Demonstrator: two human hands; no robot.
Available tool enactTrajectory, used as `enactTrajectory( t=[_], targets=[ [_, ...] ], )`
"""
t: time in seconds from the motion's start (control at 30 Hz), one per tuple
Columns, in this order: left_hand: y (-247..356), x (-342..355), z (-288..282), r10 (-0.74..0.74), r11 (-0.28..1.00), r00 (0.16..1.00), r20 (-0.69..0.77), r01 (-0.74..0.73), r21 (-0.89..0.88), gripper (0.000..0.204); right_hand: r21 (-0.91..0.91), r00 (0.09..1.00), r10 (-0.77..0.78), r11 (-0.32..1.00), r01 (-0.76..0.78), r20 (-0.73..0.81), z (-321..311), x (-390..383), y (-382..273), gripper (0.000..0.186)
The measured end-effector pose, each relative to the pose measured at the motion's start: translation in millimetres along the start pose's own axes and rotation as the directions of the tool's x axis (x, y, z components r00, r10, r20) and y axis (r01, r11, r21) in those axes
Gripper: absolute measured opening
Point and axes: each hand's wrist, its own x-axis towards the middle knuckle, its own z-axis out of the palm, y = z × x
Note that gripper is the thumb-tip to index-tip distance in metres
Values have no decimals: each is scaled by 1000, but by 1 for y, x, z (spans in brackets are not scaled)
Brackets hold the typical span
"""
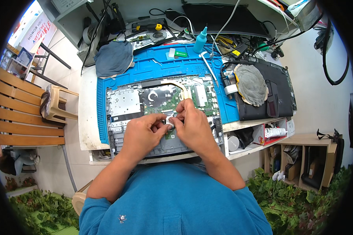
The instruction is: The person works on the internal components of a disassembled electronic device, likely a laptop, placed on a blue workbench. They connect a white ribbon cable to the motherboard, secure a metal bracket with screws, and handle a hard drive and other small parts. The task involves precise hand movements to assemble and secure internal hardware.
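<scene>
An opened laptop (123,102) lies on a blue work mat (145,66), showing its green circuit board, silver plates and copper heat pipe. At its lower middle, my left hand (145,133) and my right hand (190,127) meet with curled fingers, pinching a small white piece (169,121), perhaps a ribbon or film, just above the board. My fingertips partly hide it, so its exact shape is unclear. My right hand sits a little higher, with its index finger bent over the piece.
Two grey cloth pads (113,58) (251,85), a cyan bottle (200,41), screwdriver (149,27), cables and a black device (280,100) surround the mat. A shelf (243,152) runs below the desk. A wooden bench (27,123) and plastic stool (55,105) stand left, a cubby unit (327,164) right.
</scene>
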Motion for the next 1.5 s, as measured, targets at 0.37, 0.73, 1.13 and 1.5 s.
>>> enactTrajectory(
  t=[0.37, 0.73, 1.13, 1.5],
  targets=[
    [-4, -10, 0, 111, 988, 994, -23, -108, 113, 33, -63, 997, 65, 996, -62, 47, -3, 5, -2, 35],
    [-8, -11, -1, 112, 987, 993, -37, -107, 121, 33, -29, 999, -32, 999, 33, 36, -2, 3, 4, 32],
    [-8, -11, -1, 90, 991, 995, -30, -87, 102, 33, -108, 996, -55, 992, 62, 69, -3, 10, 3, 33],
    [-9, -10, -2, 80, 994, 997, -21, -78, 79, 30, -142, 996, -21, 989, 33, 85, -5, 11, -2, 33]
  ],
)
